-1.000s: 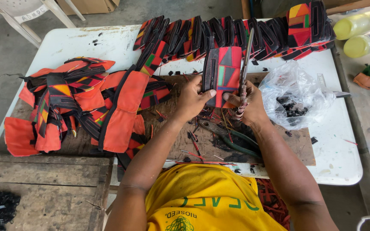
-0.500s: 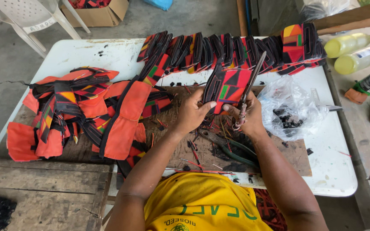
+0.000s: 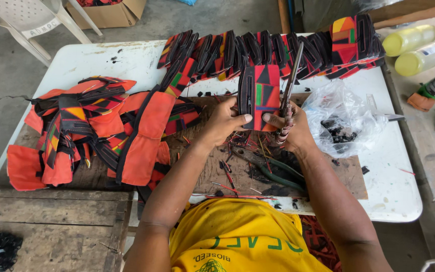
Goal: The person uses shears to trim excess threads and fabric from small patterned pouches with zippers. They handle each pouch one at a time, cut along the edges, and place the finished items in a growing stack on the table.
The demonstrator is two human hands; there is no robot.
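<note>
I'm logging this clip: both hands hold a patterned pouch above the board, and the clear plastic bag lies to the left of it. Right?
Not quite. The plastic bag lies to the right of the pouch, beside the right hand, as the head view shows. Both hands, the left hand too, do hold the pouch above the board.

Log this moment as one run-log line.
left hand: holds patchwork pouch | right hand: holds scissors and pouch | nearby: clear plastic bag, row of pouches
</note>
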